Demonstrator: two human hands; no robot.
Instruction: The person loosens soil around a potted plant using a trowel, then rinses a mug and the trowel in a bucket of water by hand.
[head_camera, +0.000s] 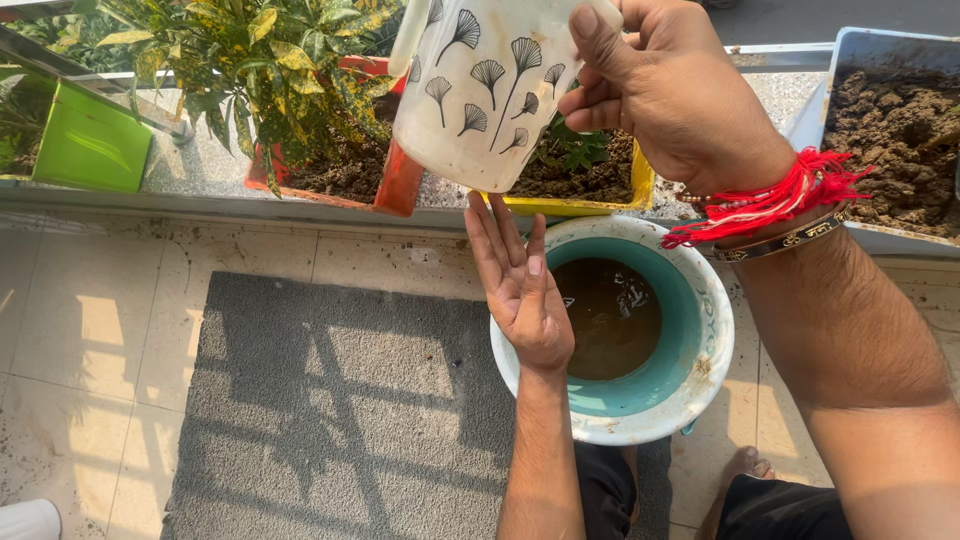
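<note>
The right hand (670, 95) grasps a white jug (485, 90) with black leaf prints, held tilted above the teal bucket (700, 330) of murky water. The left hand (520, 285) lies released, palm up, under the jug at the bucket's rim, beside a grey mat (330, 400).

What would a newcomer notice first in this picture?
First, the white jug with black leaf prints, held high at the top centre by the right hand, whose wrist bears red threads. Just under it, the left hand lies open, palm up, over the rim of a teal bucket of brown water. Behind, potted plants stand along the ledge.
</note>
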